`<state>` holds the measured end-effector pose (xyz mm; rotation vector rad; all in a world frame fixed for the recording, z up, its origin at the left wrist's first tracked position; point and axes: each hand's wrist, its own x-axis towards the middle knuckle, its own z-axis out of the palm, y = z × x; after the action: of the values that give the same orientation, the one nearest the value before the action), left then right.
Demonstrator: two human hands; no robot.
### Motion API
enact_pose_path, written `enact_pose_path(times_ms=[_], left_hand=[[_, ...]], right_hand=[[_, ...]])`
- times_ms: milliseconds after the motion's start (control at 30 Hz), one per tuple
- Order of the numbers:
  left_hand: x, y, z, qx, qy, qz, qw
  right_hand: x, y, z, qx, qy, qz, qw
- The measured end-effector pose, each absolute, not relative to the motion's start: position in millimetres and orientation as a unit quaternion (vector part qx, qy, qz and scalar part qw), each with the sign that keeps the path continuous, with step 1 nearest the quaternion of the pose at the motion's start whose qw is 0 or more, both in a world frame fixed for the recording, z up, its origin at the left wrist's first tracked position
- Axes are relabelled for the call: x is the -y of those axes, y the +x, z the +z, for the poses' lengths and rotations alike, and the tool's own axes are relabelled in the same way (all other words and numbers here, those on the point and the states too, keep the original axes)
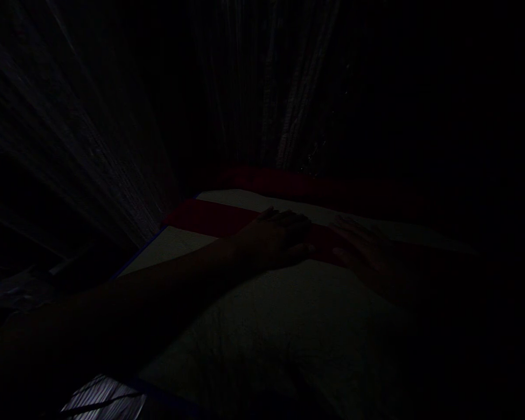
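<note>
A pale fabric (289,297) with a red band (214,218) and a blue edging lies spread out in dim light. My left hand (275,236) rests on it across the red band, palm down, with its fingers stretched out and nothing held. To its right, my right hand (361,239) lies flat on the same fabric, fingers extended, partly lost in shadow. The two hands are apart, with a short stretch of red band between them. What lies beneath the fabric is hidden.
Dense vertical strands of thread (109,157) slope down at the left, and more strands (291,116) hang behind the fabric. A dark red strip (266,179) runs along the far side. Pale slatted material (107,399) shows at the lower left. The right side is too dark to make out.
</note>
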<state>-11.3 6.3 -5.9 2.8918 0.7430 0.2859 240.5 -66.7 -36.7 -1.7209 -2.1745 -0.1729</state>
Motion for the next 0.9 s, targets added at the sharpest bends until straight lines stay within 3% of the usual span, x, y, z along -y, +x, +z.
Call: enact_pose_path(times_ms=[900], left_hand=[[-6.5,-9.2,-5.0,-0.253,0.961,0.089,0.068]], right_hand=[[68.7,238.1,-35.2,0.76,-0.615,-0.048,0.204]])
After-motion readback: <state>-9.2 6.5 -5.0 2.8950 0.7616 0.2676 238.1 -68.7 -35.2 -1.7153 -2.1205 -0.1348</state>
